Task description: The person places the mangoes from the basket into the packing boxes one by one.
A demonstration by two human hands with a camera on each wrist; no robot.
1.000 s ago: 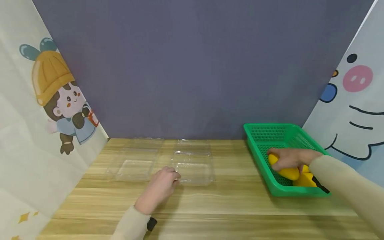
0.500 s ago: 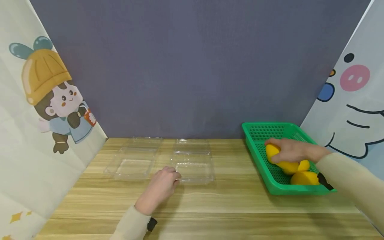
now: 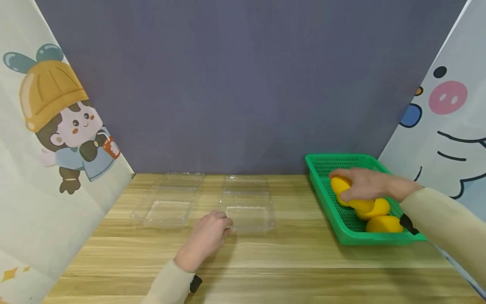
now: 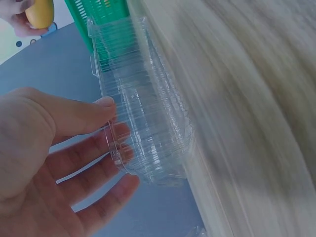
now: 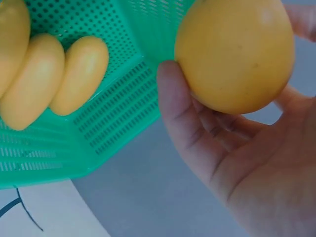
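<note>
A yellow mango (image 5: 234,54) sits in the grip of the right hand (image 3: 366,183), over the green perforated basket (image 3: 343,237), its fingers and thumb curved around opposite sides. That hand is back-up, its forearm slanting in from the lower right. Three more mangoes (image 5: 37,79) lie side by side in the basket. Well apart, the left hand (image 3: 210,232) pinches the rim of an open clear plastic clamshell (image 3: 248,217), thumb opposing bent fingers. Another clear clamshell (image 3: 168,211) lies left of it on the wood-grain table (image 3: 288,278).
</note>
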